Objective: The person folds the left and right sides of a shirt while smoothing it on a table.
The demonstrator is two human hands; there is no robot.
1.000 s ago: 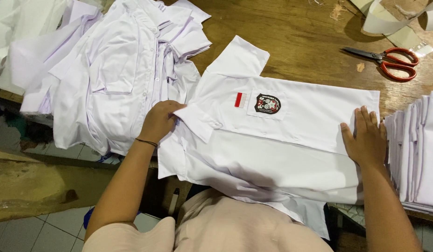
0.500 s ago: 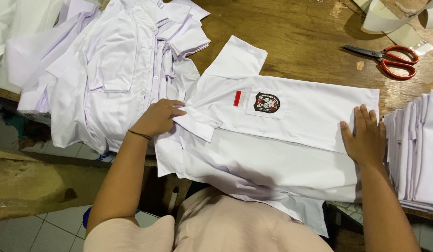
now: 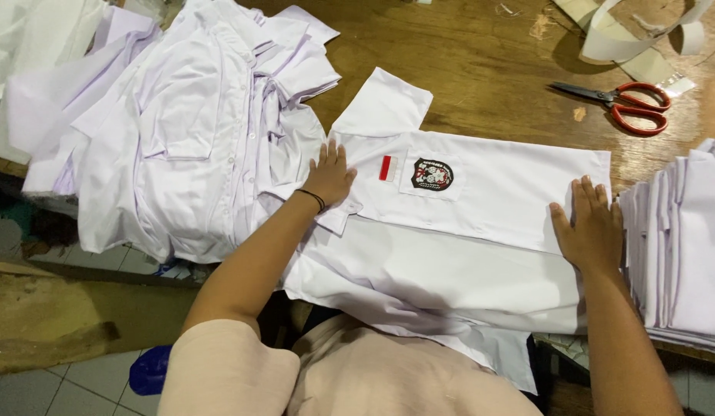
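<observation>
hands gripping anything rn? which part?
Nothing gripped. Left hand lies flat, fingers spread, on the white shirt at its collar end; right hand lies flat on the shirt's hem end. Both press it to the wooden table.

I count two hands in view: one left hand [image 3: 329, 176] and one right hand [image 3: 590, 227], both laid flat with fingers spread. I count one white shirt [image 3: 481, 231] spread under them. It carries one dark badge [image 3: 432, 175] and one small red patch [image 3: 385, 167]. I count one wristband [image 3: 314, 198], on the left wrist. I count one pair of red-handled scissors [image 3: 627, 103] on one wooden table [image 3: 481, 69]. I count one loose heap of white shirts [image 3: 180, 123] and one folded stack of white shirts [image 3: 681, 246]; the number of shirts in either cannot be told. I count one curled white strip [image 3: 627, 38].
</observation>
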